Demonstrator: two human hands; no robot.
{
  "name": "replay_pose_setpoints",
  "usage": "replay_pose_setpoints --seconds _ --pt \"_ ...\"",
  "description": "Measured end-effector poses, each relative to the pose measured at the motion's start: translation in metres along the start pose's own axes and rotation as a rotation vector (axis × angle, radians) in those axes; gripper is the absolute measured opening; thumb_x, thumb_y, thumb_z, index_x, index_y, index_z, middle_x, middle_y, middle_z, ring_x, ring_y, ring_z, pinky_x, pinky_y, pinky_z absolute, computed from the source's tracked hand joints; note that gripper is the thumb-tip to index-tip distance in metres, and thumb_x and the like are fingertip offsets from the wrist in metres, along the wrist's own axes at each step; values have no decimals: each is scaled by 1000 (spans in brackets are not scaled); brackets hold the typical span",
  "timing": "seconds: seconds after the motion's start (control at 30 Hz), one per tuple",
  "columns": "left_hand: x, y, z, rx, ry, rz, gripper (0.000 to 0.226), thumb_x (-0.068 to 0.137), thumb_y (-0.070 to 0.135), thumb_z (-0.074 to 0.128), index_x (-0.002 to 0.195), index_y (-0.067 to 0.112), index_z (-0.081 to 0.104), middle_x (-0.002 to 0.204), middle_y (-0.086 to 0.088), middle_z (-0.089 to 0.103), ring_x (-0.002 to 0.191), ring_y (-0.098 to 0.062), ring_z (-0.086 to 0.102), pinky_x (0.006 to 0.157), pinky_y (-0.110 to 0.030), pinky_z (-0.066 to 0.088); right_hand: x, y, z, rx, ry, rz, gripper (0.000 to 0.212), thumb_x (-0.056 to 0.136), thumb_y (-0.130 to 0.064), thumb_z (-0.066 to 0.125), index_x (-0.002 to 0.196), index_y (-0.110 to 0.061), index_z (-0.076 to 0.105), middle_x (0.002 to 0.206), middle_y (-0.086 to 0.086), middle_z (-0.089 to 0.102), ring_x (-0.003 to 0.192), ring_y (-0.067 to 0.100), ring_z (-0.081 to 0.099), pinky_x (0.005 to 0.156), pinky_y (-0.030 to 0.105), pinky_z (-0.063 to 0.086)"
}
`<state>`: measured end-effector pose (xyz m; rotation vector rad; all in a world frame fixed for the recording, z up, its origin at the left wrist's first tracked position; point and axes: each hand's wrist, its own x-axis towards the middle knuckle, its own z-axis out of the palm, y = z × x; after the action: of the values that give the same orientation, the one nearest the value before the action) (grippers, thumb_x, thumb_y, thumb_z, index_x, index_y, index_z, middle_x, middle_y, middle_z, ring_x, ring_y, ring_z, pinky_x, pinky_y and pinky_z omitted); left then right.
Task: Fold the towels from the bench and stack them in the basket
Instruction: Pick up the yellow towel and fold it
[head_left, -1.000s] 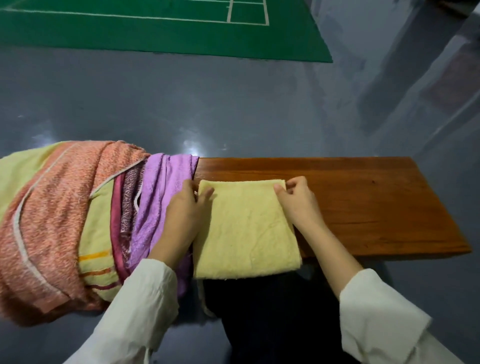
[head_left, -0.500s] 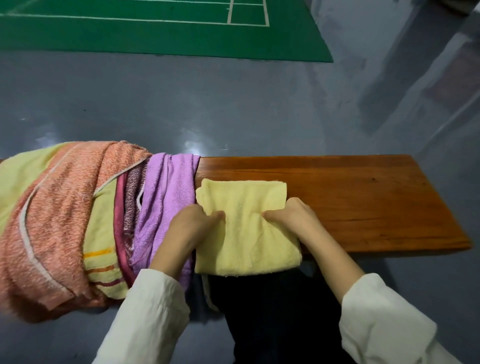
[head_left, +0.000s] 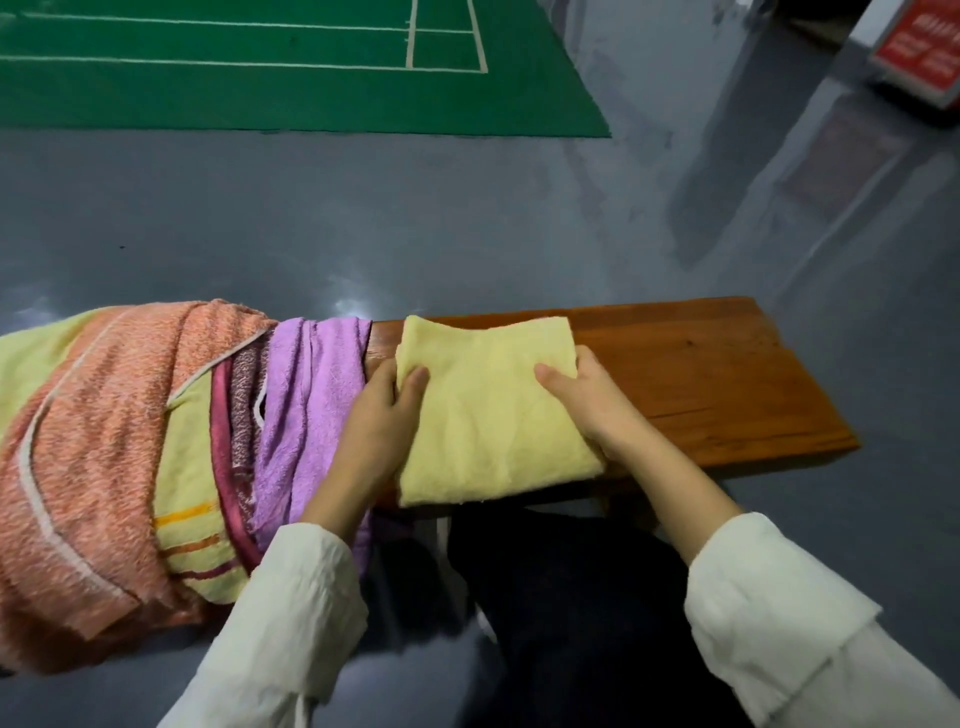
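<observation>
A folded pale yellow towel (head_left: 488, 415) lies on the brown wooden bench (head_left: 717, 384). My left hand (head_left: 382, 415) grips its left edge, thumb on top and fingers underneath. On the right edge my right hand (head_left: 592, 402) holds it the same way. A pile of unfolded towels covers the bench's left part: a purple towel (head_left: 311, 405), an orange towel (head_left: 104, 431) and a striped yellow-green towel (head_left: 187, 493). No basket is in view.
Grey glossy floor (head_left: 363, 218) surrounds the bench. A green court mat with white lines (head_left: 260, 78) lies at the back. A red sign (head_left: 919, 52) stands at the top right. My dark trousers (head_left: 571, 613) are below the bench's front edge.
My hands moved from the towel's far corners to its sides and took hold of both edges. The towel has shifted slightly away from me on the bench.
</observation>
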<state>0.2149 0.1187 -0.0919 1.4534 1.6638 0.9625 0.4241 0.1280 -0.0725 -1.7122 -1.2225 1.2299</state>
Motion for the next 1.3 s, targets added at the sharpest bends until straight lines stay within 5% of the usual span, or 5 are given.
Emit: replay_pose_setpoints --seconds 0.2,0.5,0.87,1.03,1.3 --pt "-20 57 5 -69 -27 229 6 99 26 46 102 26 51 86 17 59 80 9 53 67 -21 34 -52 -11 -39 126 236 -212 14 92 -23 61 94 -21 47 105 4 61 96 20 60 85 38 48" --pt "-88 128 54 -151 -193 384 10 98 29 48 102 25 56 87 9 64 81 -7 57 75 -32 45 -151 18 -116 157 537 -365 13 93 -25 60 99 -22 49 94 -10 60 87 7 59 77 20 47" --pt "-186 204 176 -90 -493 608 15 99 34 47 86 27 50 73 10 55 64 1 51 56 -16 37 -275 98 -223 277 930 -283 14 94 -24 59 89 -17 48 80 -12 60 77 9 58 76 36 48" --pt "-242 220 246 -61 -711 688 25 99 38 44 105 16 52 91 -3 65 82 -19 60 77 -41 47 -342 149 -258 271 1154 -209 21 94 -27 59 97 -9 49 84 -3 62 82 18 62 74 40 48" --pt "-332 219 338 98 -965 828 27 98 47 40 100 20 45 82 -3 63 81 -28 59 75 -43 49 -439 224 -277 353 1398 -36 5 96 -31 54 98 -29 50 96 -11 65 86 5 63 72 24 52"
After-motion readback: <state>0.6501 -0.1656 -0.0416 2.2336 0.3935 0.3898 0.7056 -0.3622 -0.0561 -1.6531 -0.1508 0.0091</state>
